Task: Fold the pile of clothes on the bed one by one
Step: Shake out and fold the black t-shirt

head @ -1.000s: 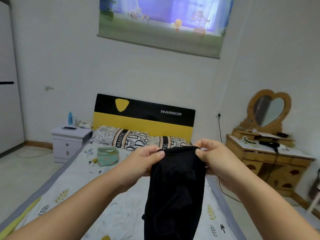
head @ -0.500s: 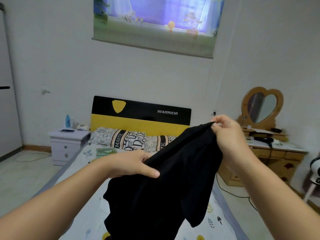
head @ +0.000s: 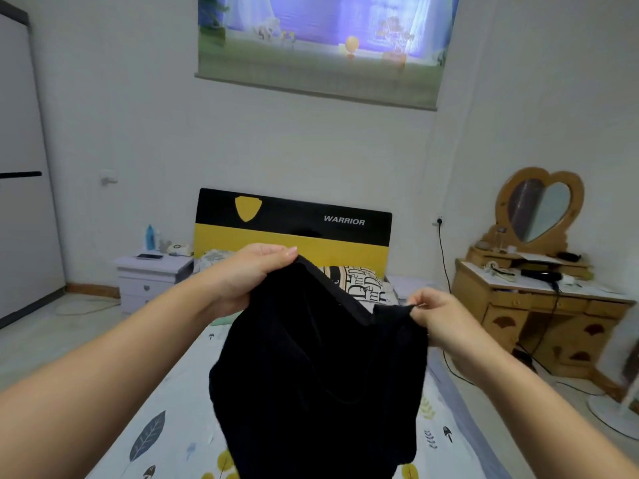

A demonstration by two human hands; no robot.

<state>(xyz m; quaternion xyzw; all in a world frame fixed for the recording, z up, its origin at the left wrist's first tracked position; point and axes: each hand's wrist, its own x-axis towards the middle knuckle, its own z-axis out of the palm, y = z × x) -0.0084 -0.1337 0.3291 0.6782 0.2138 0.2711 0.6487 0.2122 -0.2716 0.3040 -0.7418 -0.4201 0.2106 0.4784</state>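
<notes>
Both hands clamped on the black garment [head: 318, 371], held up in the air over the bed [head: 166, 423], nothing laid flat yet. My left hand [head: 252, 274] pinches the upper edge at about 11 o'clock of the cloth, thumb on top; my right hand [head: 439, 316] pinches the other end of that edge at about 2 o'clock, lower than the left. So the held edge runs tilted, high at left, dropping toward right, and the body of the fabric hangs from it toward 6 o'clock, running out of the bottom of view. My guess: the next move depends on leveling that edge, and the right hand is the one that needs to come up. The cloth is plain black, soft and limp, bunched with deep vertical creases, a seam or hem visible along the top between my hands; can't tell what kind of garment it is, or front from back. The rest of the pile isn't in view from here. The pillow [head: 363, 281] sits at 12 o'clock behind the cloth, well apart.
</notes>
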